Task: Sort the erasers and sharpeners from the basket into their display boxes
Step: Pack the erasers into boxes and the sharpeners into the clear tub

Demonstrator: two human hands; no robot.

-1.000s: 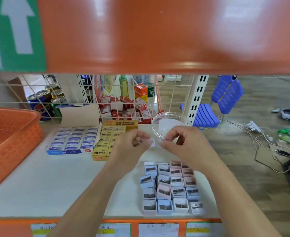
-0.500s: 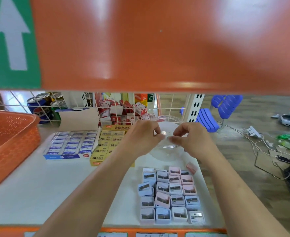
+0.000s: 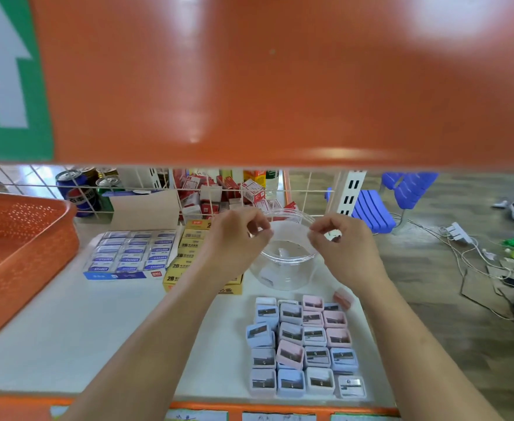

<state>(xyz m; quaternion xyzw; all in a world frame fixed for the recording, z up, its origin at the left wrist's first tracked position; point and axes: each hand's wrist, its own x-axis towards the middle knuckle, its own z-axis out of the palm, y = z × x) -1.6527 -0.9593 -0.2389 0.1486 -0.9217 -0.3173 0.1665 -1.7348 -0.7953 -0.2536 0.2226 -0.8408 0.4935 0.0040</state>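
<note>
The erasers (image 3: 131, 253) sit in their boxes. The sharpeners (image 3: 304, 344) lie in rows on the shelf (image 3: 67, 329), not yet put away. The left hand (image 3: 237, 238) and right hand (image 3: 343, 250) each have a grip pinching the clear tub (image 3: 283, 278) rim.

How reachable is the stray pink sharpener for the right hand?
Probably yes: the stray pink sharpener lies uncovered right by the right hand, nothing between them, though that hand is busy at the clear tub.

bright daylight, glare on blurred orange shelf (image 3: 280, 86).
</note>
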